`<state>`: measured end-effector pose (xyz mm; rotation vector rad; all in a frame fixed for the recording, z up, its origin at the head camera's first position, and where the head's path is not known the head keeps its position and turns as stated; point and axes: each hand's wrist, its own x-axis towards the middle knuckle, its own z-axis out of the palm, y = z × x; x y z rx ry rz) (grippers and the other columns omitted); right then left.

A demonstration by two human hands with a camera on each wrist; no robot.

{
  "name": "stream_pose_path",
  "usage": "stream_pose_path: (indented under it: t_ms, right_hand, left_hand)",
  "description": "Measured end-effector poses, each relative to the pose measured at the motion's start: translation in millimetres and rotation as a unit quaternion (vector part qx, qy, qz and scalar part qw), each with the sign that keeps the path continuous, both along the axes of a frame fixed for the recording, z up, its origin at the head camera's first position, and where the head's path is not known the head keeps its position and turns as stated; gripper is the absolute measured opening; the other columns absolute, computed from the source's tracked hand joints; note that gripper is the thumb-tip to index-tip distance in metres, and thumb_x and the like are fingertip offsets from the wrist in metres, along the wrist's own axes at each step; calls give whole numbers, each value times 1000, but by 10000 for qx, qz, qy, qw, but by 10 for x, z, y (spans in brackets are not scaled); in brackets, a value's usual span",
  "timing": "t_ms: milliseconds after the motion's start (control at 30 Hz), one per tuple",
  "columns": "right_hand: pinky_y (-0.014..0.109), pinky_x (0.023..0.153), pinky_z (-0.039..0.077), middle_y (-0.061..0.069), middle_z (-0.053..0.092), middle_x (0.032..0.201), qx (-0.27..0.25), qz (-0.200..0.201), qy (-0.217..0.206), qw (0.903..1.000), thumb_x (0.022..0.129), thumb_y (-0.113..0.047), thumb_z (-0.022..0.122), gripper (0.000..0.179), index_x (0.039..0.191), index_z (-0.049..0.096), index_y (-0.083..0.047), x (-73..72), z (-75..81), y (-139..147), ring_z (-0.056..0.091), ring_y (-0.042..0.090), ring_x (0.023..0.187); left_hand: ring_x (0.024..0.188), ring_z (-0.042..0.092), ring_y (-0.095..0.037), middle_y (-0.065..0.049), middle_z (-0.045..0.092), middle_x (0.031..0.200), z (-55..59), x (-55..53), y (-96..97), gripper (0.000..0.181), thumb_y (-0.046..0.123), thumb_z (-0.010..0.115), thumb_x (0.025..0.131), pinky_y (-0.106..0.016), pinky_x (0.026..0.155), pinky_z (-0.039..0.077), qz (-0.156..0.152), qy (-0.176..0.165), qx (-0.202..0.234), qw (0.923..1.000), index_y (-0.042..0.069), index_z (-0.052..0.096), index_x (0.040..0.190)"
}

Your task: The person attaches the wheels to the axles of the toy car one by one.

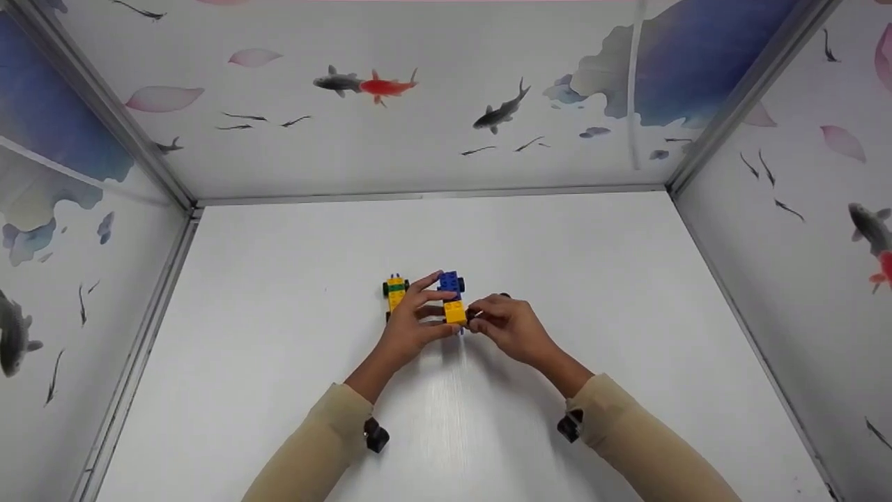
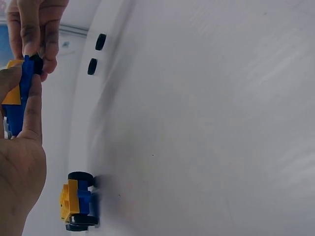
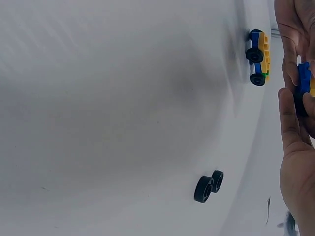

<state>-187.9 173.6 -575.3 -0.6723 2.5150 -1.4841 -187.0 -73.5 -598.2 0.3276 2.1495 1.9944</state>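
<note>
My left hand grips a toy brick car of yellow and blue blocks, held above the white table. A black wheel shows at the far right of its blue end. With thumb and fingers my right hand pinches another black wheel against the near right side of the car. Fingers partly cover this wheel, so I cannot tell whether it is fully seated. To the left, partly behind my left hand, a second toy car in yellow, blue and green stands on black wheels.
Two loose black wheels lie on the table beyond my right hand, mostly hidden by it in the head view. Printed panels with fish wall the table at the back and both sides.
</note>
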Motion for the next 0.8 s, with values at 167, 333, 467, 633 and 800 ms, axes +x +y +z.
stream_pose_path:
  t_ms: [167,333,467,633,800]
  right_hand:
    - [30,98,66,10,79,122,66,-29,11,10000,103,-8,77,29,131,81,-6,14,-6,-4,76,23,108]
    - [33,101,65,10,78,121,78,119,104,9998,103,-7,77,30,133,80,-5,16,14,-9,77,24,110]
    - [35,101,65,10,78,121,227,204,189,9994,102,-8,78,31,133,80,-4,14,35,4,78,24,111]
    - [34,101,65,9,78,122,387,241,233,9987,102,-10,79,33,135,79,-5,-6,26,24,78,24,111]
    - [32,101,65,8,77,121,314,321,217,9988,102,-12,79,32,134,80,-8,-35,29,27,77,25,112]
  left_hand:
    - [128,72,-30,7,34,179,-19,2,13,49,7,89,93,-35,109,62,-44,35,-3,10000,27,78,136]
    - [128,72,-31,6,34,179,-9,5,20,49,6,89,93,-38,109,62,-110,83,-21,9999,25,78,137]
    - [129,72,-30,9,35,179,12,-1,30,49,7,90,92,-38,110,62,-143,110,-157,9997,28,79,134]
    - [131,71,-29,10,33,179,13,2,39,48,9,90,92,-33,110,61,-167,195,-191,9995,29,78,134]
    - [132,71,-31,8,31,181,8,3,35,47,11,90,93,-34,110,61,-169,253,-32,9995,24,77,136]
